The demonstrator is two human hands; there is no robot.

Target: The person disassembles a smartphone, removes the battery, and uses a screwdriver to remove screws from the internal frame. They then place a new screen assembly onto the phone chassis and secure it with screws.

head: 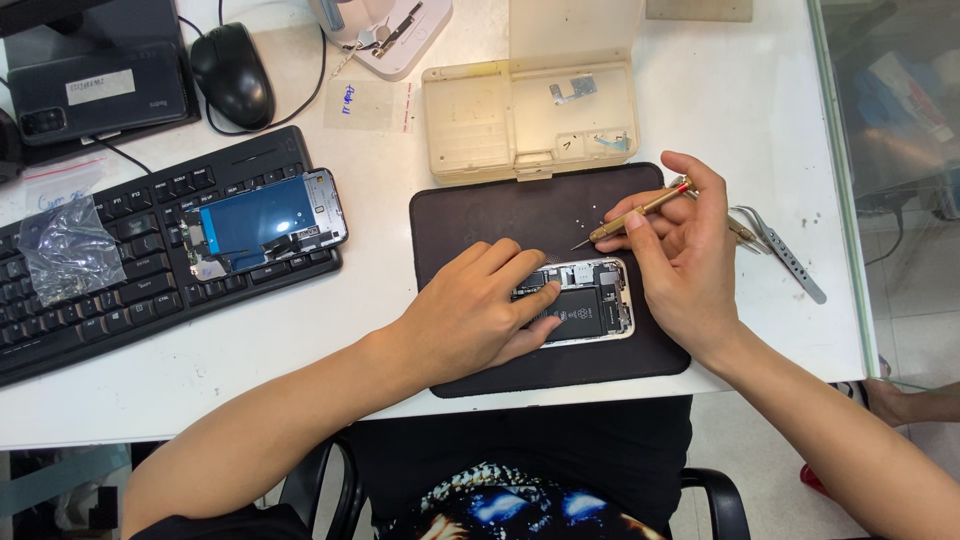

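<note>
An opened phone (585, 300), lying on a dark mat (480, 215) on the desk (700, 90), is pressed flat by the left hand (470, 315). A brass screwdriver (635, 212) is pinched in the right hand's (685, 255) grip, tip just above the phone.

opened phone (590, 305): flat, battery and boards exposed, under left fingertips | gold screwdriver (640, 211): slanted in right fingers, tip just above phone
</note>
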